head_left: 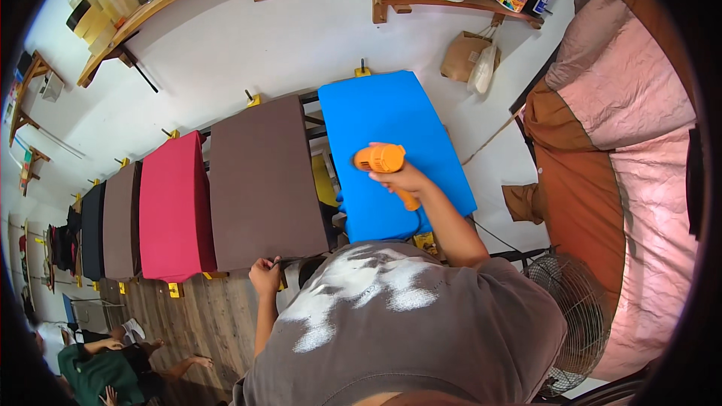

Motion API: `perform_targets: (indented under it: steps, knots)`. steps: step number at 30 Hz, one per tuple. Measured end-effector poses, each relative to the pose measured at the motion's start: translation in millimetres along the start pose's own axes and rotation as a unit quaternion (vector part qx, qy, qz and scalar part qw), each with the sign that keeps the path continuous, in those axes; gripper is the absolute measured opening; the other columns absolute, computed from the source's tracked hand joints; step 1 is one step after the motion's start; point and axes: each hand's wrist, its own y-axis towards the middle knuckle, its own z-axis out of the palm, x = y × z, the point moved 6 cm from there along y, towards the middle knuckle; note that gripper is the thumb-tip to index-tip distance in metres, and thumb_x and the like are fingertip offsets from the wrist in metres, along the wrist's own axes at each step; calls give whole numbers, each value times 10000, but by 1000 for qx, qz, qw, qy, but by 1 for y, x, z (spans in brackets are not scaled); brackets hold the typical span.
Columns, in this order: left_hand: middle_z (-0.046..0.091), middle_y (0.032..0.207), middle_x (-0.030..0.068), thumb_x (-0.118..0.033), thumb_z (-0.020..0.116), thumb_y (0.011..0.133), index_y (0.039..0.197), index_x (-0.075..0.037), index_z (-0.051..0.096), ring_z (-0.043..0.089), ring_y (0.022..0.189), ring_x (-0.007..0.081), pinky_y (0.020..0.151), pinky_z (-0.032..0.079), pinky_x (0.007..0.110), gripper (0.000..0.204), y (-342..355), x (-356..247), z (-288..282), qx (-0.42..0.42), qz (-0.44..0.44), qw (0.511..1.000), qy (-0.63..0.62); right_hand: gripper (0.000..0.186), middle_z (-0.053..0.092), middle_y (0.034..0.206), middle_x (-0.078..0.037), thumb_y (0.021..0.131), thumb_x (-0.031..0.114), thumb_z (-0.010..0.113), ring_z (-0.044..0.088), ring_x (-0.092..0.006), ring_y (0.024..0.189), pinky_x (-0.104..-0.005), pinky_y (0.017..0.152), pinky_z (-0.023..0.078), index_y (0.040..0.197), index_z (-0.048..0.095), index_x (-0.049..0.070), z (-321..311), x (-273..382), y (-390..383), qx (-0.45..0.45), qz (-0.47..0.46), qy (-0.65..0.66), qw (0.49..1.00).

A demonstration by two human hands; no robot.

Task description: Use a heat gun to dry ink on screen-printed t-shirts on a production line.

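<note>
An orange heat gun (382, 158) is in my right hand (406, 179), its handle slanting down to the right. Beneath it lies a bright blue fabric piece (380, 109), stretched smooth over a flat panel. My left hand (265, 277) is closed at the near edge of a dark brown fabric-covered panel (263, 180), to the left of the blue one. Its fingers pinch by a thin dark strip; what they hold is too small to make out.
Further left stand a red panel (173, 210), another brown panel (122, 218) and a black one. A wire fan (575, 316) stands at the lower right, beside pink and orange cloth (575, 195). Wall shelves (459, 1) carry white tubs. Another person (101, 372) is at the lower left.
</note>
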Motion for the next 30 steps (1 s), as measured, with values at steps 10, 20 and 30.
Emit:
perform_targets:
  steps: [10, 20, 30]
  knots:
    - [577, 573, 135, -366, 885, 815, 677, -24, 565, 496, 525, 217, 569, 478, 383, 489, -2, -6, -2, 5, 5, 1000, -16, 564, 603, 1012, -47, 898, 95, 800, 583, -128, 677, -297, 498, 500, 1338, 451, 147, -95, -60, 30, -371, -41, 271, 887]
    - [590, 578, 153, -388, 880, 825, 680, -22, 576, 540, 516, 265, 569, 481, 404, 498, 2, -4, -1, 17, 10, 999, -25, 835, 599, 1275, -88, 821, 23, 856, 608, -243, 1154, -385, 986, 540, 1510, 397, 130, -124, -8, -22, -436, -234, -85, 865]
    - [568, 554, 150, -446, 862, 864, 681, -27, 576, 518, 503, 231, 538, 453, 391, 539, 1, -6, 3, 68, 64, 994, -51, 726, 628, 906, -17, 904, 93, 803, 592, -111, 660, -271, 507, 493, 1524, 436, 187, 34, 9, 1, -148, -74, 297, 941]
